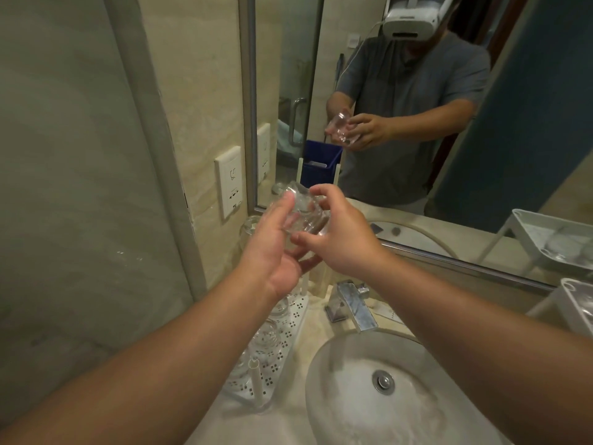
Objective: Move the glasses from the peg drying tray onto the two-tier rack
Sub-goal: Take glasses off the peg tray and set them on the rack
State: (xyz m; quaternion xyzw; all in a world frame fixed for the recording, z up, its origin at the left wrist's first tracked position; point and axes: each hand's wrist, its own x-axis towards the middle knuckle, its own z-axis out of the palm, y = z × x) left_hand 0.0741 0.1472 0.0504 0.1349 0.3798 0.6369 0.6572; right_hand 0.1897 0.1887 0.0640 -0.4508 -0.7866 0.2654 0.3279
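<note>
Head view: your left hand [272, 248] and right hand [343, 239] both grip one clear glass [301, 213], raised above the white peg drying tray [288, 342] left of the basin [324, 358]; more glasses [269, 335] sit inverted there; the two-tier rack [574, 300] stands far right.

We see a clear glass [300, 213]; white peg drying tray [293, 319] dotted with dark square clusters; white rack [574, 297]; beige marbled tabletop [317, 319]; chrome faucet [356, 305]; blue bin [321, 163].

Dim, warm indoor light, soft shadows, slight overall blur, strong wide-angle bending toward the edges.
</note>
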